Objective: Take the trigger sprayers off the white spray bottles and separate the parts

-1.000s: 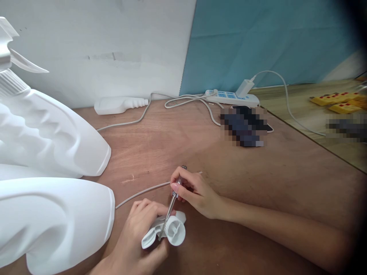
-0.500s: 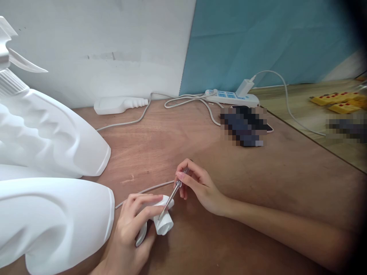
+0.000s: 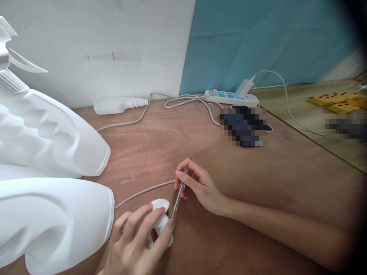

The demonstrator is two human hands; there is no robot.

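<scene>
My left hand (image 3: pixel 139 233) is closed around a small white plastic trigger spray head (image 3: pixel 160 205), low over the table. Its rounded top and a ribbed part show between my fingers; the rest is covered. My right hand (image 3: pixel 200 187) grips a slim screwdriver (image 3: pixel 179 196) by its clear, purplish handle. The shaft slants down, and its tip is beside my left fingers and the spray head. Whether the tip touches the plastic I cannot tell.
Large white bottles (image 3: pixel 57 221) fill the left side. A smaller white bottle (image 3: pixel 111 105) lies by the wall. Behind are a power strip (image 3: pixel 229 100), a cable (image 3: pixel 146 188) and blurred dark phone-like items (image 3: pixel 242 128). Yellow pieces (image 3: pixel 341 100) lie at the far right.
My left hand has turned the spray head, so its rounded top now faces up and away. The screwdriver has swung steeper, its tip shifting right. My right hand has hardly moved.
</scene>
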